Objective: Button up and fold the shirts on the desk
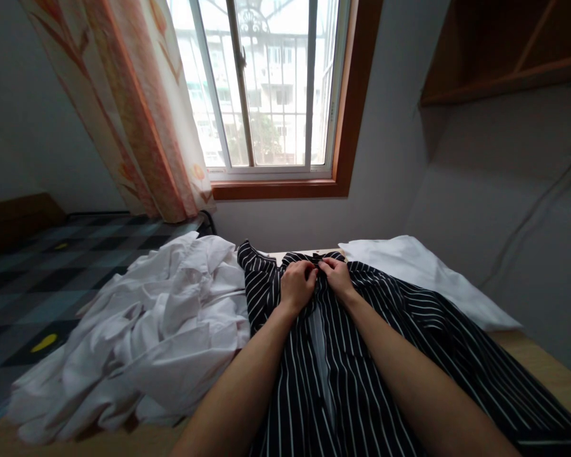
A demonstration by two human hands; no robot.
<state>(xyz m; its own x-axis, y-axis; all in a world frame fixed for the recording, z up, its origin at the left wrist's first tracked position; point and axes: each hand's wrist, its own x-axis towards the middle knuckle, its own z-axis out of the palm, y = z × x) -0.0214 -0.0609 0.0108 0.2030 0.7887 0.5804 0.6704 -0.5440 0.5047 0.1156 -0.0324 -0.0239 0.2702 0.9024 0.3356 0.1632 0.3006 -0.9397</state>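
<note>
A black shirt with white stripes [295, 381] lies spread on a wooden table, its collar toward the window and its front partly parted down the middle. At the collar, my left hand [297, 284] has its fingers closed on the left front edge. My right hand [337, 276] pinches the other side of the collar, close beside the left. The small part between the fingertips is too small to make out. White crumpled clothes [171, 330] are heaped left of the shirt. To its right, a white folded garment [423, 266] lies partly under the striped sleeve.
A bed with a checked cover [23, 304] stands at the left. Behind are a window [271, 95] and a patterned curtain [143, 114]. A wooden shelf [504, 82] hangs at the upper right. The table [533, 352] shows along its right side.
</note>
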